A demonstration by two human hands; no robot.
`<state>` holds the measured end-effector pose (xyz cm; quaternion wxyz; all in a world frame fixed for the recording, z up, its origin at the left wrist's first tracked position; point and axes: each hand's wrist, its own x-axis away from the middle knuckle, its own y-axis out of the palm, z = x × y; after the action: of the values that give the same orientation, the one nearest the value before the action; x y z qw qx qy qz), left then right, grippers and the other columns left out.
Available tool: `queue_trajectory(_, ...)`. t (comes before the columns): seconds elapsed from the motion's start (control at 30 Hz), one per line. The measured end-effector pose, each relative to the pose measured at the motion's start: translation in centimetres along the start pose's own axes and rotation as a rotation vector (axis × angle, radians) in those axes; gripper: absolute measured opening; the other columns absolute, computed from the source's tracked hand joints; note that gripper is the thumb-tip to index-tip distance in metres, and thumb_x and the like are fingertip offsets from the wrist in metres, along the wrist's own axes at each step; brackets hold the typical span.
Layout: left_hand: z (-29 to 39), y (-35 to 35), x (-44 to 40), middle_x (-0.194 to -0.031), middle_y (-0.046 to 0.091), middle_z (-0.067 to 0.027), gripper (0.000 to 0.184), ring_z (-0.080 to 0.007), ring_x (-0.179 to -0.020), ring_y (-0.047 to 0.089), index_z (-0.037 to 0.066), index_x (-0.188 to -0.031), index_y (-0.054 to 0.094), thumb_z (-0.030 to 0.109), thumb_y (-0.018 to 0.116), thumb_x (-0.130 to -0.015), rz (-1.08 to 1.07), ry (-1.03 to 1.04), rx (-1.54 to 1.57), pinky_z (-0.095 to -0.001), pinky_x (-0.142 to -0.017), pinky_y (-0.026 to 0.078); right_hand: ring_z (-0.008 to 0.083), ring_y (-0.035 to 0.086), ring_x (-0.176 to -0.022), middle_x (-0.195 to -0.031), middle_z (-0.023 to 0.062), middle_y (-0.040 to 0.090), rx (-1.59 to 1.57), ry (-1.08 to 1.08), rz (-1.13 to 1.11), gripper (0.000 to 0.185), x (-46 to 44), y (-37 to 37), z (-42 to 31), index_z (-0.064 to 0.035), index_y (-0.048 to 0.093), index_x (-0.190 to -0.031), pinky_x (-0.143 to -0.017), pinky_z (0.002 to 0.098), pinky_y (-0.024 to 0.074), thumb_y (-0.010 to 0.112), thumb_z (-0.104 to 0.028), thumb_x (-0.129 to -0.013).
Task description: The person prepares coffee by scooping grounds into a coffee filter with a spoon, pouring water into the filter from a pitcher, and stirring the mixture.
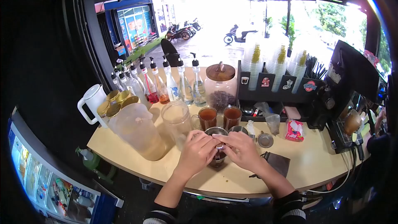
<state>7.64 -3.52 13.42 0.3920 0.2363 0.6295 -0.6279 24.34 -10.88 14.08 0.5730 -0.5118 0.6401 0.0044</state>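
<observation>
Both my hands meet over a metal-rimmed cup (217,131) near the counter's front edge. My left hand (196,152) has its fingers pressed together on a small shiny metal piece (219,146) above the cup. From the other side my right hand (242,151) pinches at the same piece; its exact shape is hidden by the fingers. Just behind stand two glass mugs of brown drink, one on the left (207,118) and one on the right (232,117). A clear empty-looking jar (175,118) is left of my left hand.
On the wooden counter (306,161) stand a frosted pitcher (139,132), a white jug (93,101), pump bottles (173,83), a lidded jar (220,87) and a cup organizer (265,84). To the right are a pink packet (294,131), a dark cloth (277,164) and an espresso machine (346,128).
</observation>
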Motion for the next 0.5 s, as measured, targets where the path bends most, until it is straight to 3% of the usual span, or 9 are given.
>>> queue_trajectory(0.27,1.1,-0.5,-0.3,-0.078,0.061,-0.0055,0.018,-0.0226,-0.076,0.058,0.005,-0.085,0.063,0.008,0.072,-0.07,-0.001,-0.044,-0.057,-0.037,-0.08,0.044,0.0217,0.052,-0.061,-0.069,0.0039,0.053,0.078,-0.121,-0.04,0.041,-0.7,-0.8,0.5,-0.0147,0.064,-0.116,-0.057,0.0315,0.0383,0.068,-0.009,-0.076)
queue_trajectory(0.37,2.0,-0.2,1.4,-0.072,0.059,-0.0059,0.018,-0.0202,-0.068,0.058,0.004,-0.08,0.062,0.011,0.075,-0.072,0.144,-0.187,0.033,-0.0331,-0.071,0.046,0.0242,0.051,-0.059,-0.065,0.0066,0.053,0.03,-0.137,0.04,0.03,-0.6,-0.9,1.3,-0.0103,0.066,-0.107,-0.057,0.0343,0.0382,0.068,-0.006,-0.078)
queue_trajectory(0.43,2.7,0.4,2.7,-0.067,0.056,-0.0055,0.023,-0.0163,-0.06,0.056,0.004,-0.076,0.059,0.016,0.079,-0.072,0.17,-0.507,0.327,-0.0287,-0.059,0.046,0.0247,0.054,-0.067,-0.073,0.0062,0.056,0.021,-0.103,0.054,0.02,-0.2,-0.6,2.0,-0.0063,0.063,-0.095,-0.06,0.0351,0.0407,0.067,-0.005,-0.076)
queue_trajectory(0.5,3.0,1.8,2.9,-0.064,0.054,-0.0046,0.028,-0.0133,-0.057,0.055,0.005,-0.073,0.056,0.019,0.08,-0.071,0.199,-0.5,0.322,-0.0264,-0.052,0.043,0.0259,0.055,-0.069,-0.073,0.0069,0.056,0.008,-0.11,0.034,0.016,0.0,-0.7,1.7,-0.0056,0.063,-0.092,-0.06,0.0364,0.0412,0.066,-0.005,-0.077)
